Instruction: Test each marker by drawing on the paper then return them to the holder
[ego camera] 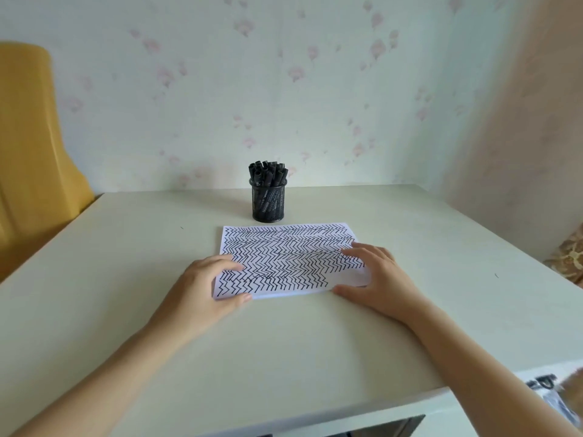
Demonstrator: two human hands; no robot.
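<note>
- Paper (pixel 284 260): flat on worktop (pixel 126 279), covered in black zigzags.
- Left hand (pixel 202 288), right hand (pixel 381 279): apart, fingers resting on paper's side edges.
- Markers (pixel 268 173): upright in mesh holder (pixel 268 203), just behind paper.

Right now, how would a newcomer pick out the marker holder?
Start at the pale table against the flowered wall and go to its far middle. Beyond the white zigzag-covered paper stands a round black wire-mesh cup packed with black capped markers; it is the only upright object on the tabletop.
</note>
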